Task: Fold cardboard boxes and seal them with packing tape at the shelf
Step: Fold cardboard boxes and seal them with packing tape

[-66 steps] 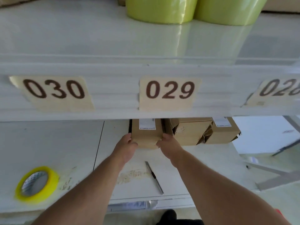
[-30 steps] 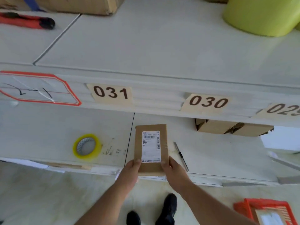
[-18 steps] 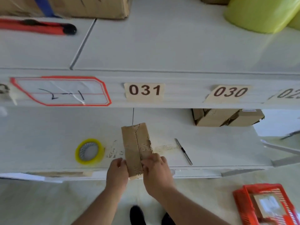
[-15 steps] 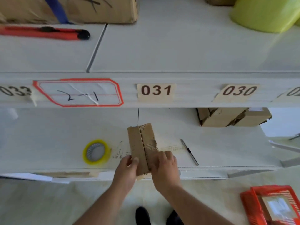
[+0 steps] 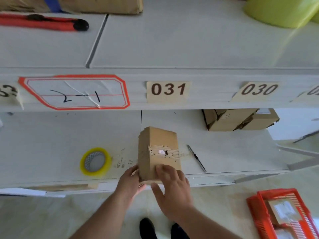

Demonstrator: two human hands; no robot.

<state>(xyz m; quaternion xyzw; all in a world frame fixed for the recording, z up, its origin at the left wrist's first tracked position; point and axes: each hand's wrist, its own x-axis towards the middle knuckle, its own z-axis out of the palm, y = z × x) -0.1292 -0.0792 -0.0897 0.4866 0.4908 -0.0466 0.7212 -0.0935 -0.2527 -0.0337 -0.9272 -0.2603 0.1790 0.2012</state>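
Your left hand (image 5: 129, 182) grips the small brown cardboard box (image 5: 158, 153) | right hand (image 5: 172, 188) lies spread on top | long axis runs away from you | yellow-rimmed tape roll (image 5: 95, 161) sits left — nearer your left hand.

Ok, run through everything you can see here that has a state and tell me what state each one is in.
cardboard box: squared up on the lower shelf, seam torn with a gap.
left hand: holds the box's left side.
right hand: fingers flat on the box top.
tape roll: lying flat, untouched.
red utility knife: lying on the upper shelf.
small cutter: lying right of the box.
boxes at the back: flaps partly open.
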